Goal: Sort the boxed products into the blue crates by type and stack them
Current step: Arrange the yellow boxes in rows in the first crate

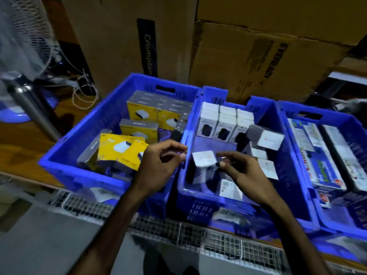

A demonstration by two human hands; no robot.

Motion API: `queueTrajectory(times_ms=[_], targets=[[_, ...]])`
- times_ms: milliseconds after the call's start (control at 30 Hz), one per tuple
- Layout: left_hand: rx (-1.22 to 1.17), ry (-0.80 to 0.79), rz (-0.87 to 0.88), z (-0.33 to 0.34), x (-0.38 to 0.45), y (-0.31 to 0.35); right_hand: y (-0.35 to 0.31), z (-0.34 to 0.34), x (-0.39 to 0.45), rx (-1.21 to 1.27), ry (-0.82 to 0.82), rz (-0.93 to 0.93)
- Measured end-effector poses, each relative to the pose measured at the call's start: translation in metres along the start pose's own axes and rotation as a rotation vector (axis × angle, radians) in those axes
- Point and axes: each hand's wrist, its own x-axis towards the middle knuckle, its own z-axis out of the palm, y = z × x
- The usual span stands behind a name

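Just white box [204, 158], between both hands' fingers [223, 155]

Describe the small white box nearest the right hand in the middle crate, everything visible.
The small white box looks like matte cardboard, squarish, with a faint reddish mark on its upturned face; motion blur hides any print. It sits tilted in the front half of the middle blue crate, atop darker items. The right hand has fingertips at its right edge; an actual pinch is unclear. The left hand hovers just left, apart.

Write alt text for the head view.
Two hands, left hand and right hand, hover over the middle blue crate, flanking a small white box. The left crate holds yellow boxes.
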Motion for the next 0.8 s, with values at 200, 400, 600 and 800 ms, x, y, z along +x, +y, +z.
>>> queueTrajectory(times_ms=[200,400,600,800], targets=[[0.084,0.235,-0.01,-0.032,-0.034,0.013,-0.019,0.034,0.036,0.098,-0.037,-0.153],[0.171,0.405,-0.062,-0.072,-0.038,0.004,-0.032,0.058,0.074,0.092,-0.031,-0.366],[0.382,0.369,-0.051,-0.118,0.0,-0.013,-0.046,0.068,0.099,-0.049,-0.055,-0.363],[0.555,0.178,0.008,-0.162,0.067,-0.041,-0.061,0.088,0.136,-0.264,0.019,-0.26]])
